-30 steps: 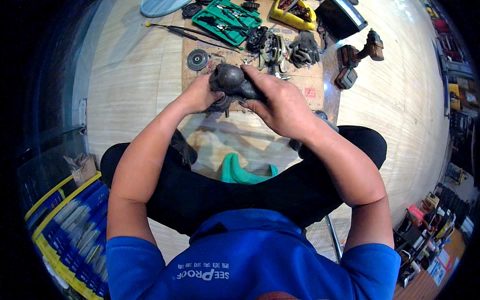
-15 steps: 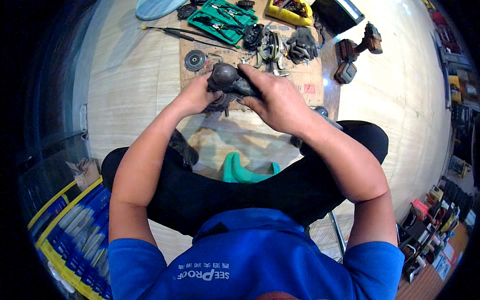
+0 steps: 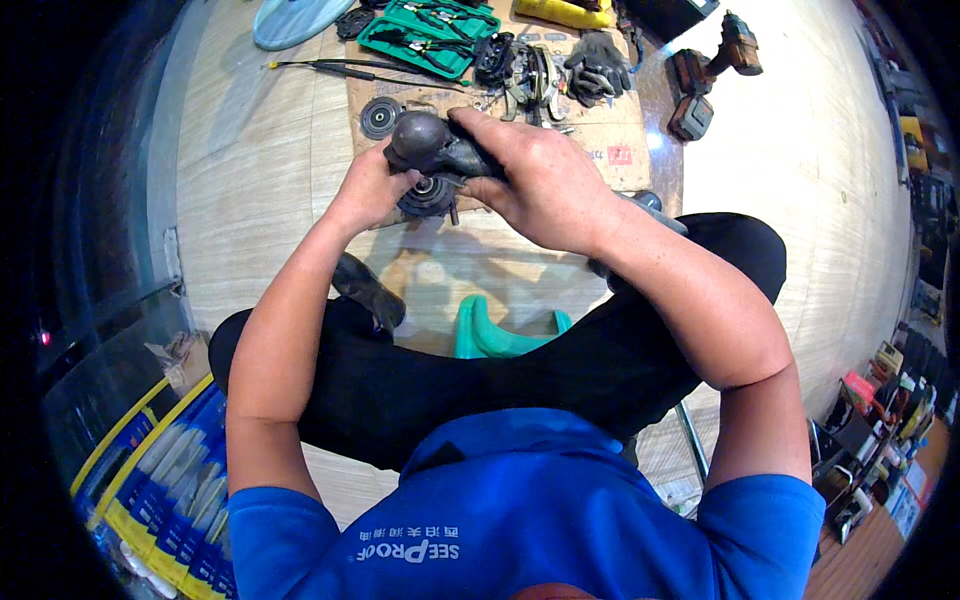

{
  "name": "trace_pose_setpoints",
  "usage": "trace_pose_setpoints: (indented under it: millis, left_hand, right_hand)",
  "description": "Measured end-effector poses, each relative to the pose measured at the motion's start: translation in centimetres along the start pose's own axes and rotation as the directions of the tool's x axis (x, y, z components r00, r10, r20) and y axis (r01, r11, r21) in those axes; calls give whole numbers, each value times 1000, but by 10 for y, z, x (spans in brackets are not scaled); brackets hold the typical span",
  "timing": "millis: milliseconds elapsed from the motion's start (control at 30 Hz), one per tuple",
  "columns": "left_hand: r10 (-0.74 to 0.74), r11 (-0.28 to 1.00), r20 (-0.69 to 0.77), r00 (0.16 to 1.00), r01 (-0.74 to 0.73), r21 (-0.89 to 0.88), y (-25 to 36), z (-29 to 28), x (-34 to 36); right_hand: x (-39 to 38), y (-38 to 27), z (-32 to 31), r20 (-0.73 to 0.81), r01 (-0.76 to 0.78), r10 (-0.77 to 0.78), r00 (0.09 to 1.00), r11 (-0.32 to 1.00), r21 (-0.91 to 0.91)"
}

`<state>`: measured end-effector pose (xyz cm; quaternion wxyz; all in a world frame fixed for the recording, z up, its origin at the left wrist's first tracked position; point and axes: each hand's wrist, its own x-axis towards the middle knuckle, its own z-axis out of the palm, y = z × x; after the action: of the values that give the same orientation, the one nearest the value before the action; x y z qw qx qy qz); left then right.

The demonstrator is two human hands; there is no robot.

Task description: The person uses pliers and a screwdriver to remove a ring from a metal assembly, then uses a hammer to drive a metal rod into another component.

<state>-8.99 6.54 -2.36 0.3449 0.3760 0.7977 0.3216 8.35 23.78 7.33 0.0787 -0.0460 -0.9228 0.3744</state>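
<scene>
Clasping dark part [image 3: 421, 138]: left grip [image 3: 370, 190], right grip [image 3: 543, 185]

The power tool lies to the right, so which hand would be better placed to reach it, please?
Probably the right hand: it is nearer the power tool, while the left hand is farther left. Both hold the dark part, so the right would need freeing first.

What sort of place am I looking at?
Probably a repair workshop: there's an open green tool case, a cordless power tool and a dark rounded part being held.
</scene>
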Motion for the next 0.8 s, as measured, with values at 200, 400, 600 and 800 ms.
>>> trace_pose_setpoints:
  millis: [200, 400, 600, 800]
  left_hand:
    - [37, 999, -22, 999, -37, 7, -13, 6, 4]
    - [4, 991, 29, 1000, -8, 132, -21, 9, 7]
    - [36, 997, 13, 999, -37, 72, -15, 10, 5]
    - [43, 995, 21, 999, -45, 84, -26, 13, 11]
  right_hand:
    - [1, 1, 4, 59, -74, 73, 996, 997, 4]
    - [-1, 1, 5, -14, 27, -27, 1000, 999, 28]
    - [1, 0, 4, 6, 8, -8, 1000, 1000, 9]
    - [3, 0, 5, 32, -1, 1, 1000, 1000, 4]
